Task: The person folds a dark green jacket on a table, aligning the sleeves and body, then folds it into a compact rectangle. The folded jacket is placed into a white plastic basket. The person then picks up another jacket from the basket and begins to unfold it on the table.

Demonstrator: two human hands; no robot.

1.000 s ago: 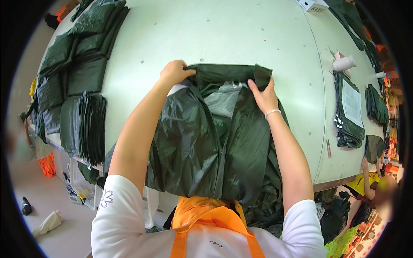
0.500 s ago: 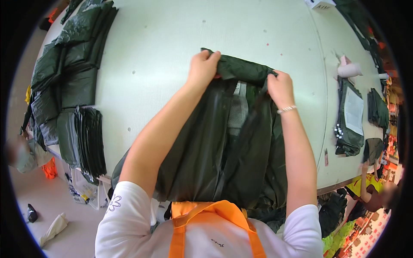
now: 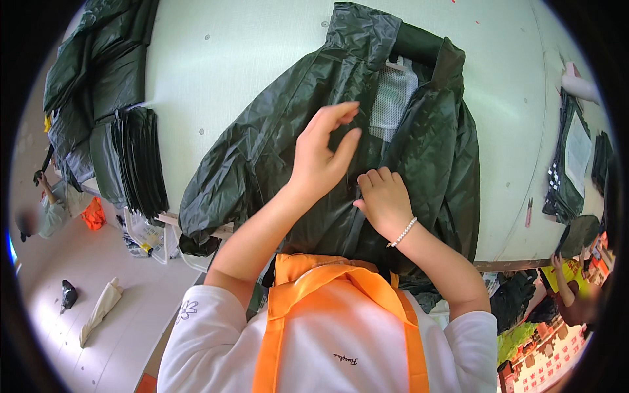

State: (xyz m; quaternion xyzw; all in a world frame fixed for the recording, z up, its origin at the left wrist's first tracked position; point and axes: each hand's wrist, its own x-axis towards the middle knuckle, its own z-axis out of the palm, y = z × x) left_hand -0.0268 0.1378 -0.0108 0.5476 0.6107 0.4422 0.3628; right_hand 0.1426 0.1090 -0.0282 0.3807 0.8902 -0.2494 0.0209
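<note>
Dk-green jacket [image 3: 429, 170] is laid on the pale table [image 3: 262, 56], front up, collar [image 3: 363, 33] pointed away from the wearer of the orange apron [image 3: 331, 270]; its near end is brought down to the table's near edge, right by the apron. Front is parted at the top, so grey mesh lining [image 3: 395, 105] is exposed inside the jacket.

L hand [image 3: 322, 154] is held over the jacket's front, just L of the mesh; fingers are curved, thumb is set well apart, grip is wide w/ nothing seen in it. Whether the cloth is touched can't be told. R hand [image 3: 383, 200] is placed lower on the jacket, by the front edge, w/ fingers bent down; whether cloth is pinched can't be told, as the fingertips are hidden. A beaded bracelet [image 3: 403, 232] is worn on the R wrist.

L of the jacket, a row of thin folded dk-green pcs [image 3: 137, 160] is stood on edge, w/ bigger plastic-wrapped bundles [image 3: 114, 75] piled beyond. R of the jacket, well apart, a dk stack is topped w/ a white paper sheet [image 3: 578, 154]; a slim pen-like tool [image 3: 529, 213] is left btwn stack & jacket.
</note>
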